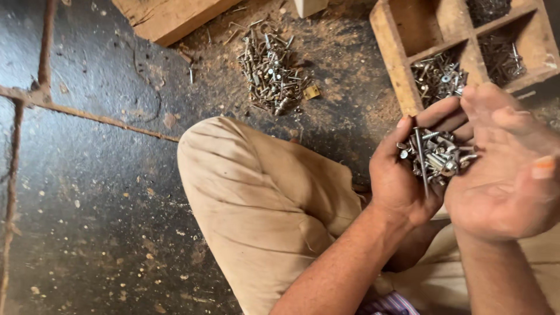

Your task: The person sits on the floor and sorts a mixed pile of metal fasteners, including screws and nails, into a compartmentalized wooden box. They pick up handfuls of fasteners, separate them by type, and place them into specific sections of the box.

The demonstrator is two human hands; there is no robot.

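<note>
A handful of screws and nails, grey metal and mixed in length, lies cupped in the person's two bare hands at about three o'clock in the view, with one long nail standing out across the heap. The left hand is curled into a loose bowl under the fasteners, thumb bent over the near edge and fingers folded up on the far side, so it bears them without squeezing. The right hand lies just beside it at four o'clock, palm up and mostly spread, its inner edge touching the heap and its fingers half bent above it; it helps cradle the metal but pinches nothing that can be made out. Directly beyond the hands, at one to two o'clock, sits a wooden compartment box; its nearest compartment holds more screws, the compartments behind hold darker fasteners too small to tell apart. At twelve o'clock a loose pile of screws lies on the sawdust-strewn dark floor, with a small brass hinge just beside its right edge. A wooden plank lies at eleven o'clock. At six o'clock the person's bent knee in tan trousers fills the middle of the view.
</note>
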